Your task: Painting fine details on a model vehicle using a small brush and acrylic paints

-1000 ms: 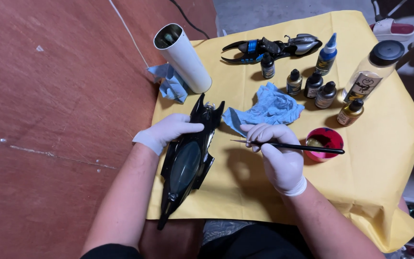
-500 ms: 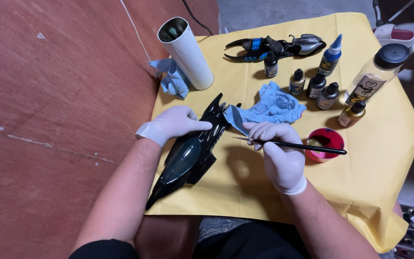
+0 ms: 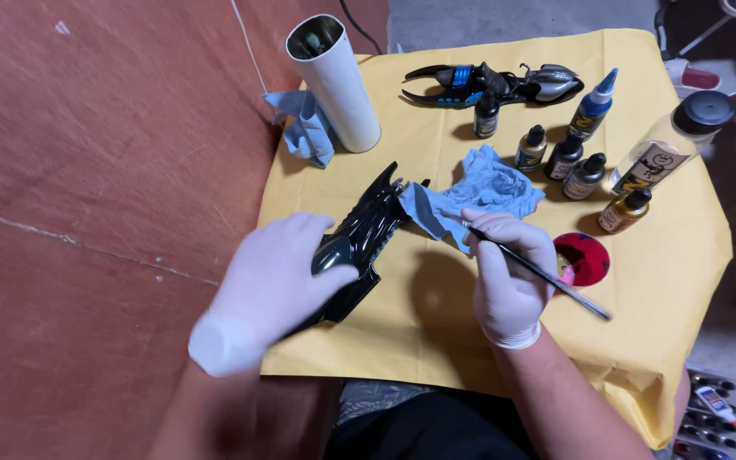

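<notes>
Raised since before — left hand (image 3: 270, 281) lifts black model car (image 3: 359, 243).

Gripping a glossy black plastic model car body (image 3: 359, 243), smooth and catching highlights, in a left hand (image 3: 270, 285) gloved in thin matt white latex. Pinching a slim dark paintbrush (image 3: 543, 274) in the likewise gloved right hand (image 3: 508, 273). Resting on matt yellow paper (image 3: 436, 324) over a dull, scuffed reddish-brown tabletop (image 3: 104, 170). Lying crumpled nearby, a soft blue cloth (image 3: 483, 187); standing behind, a smooth white plastic tube (image 3: 338, 85).
</notes>
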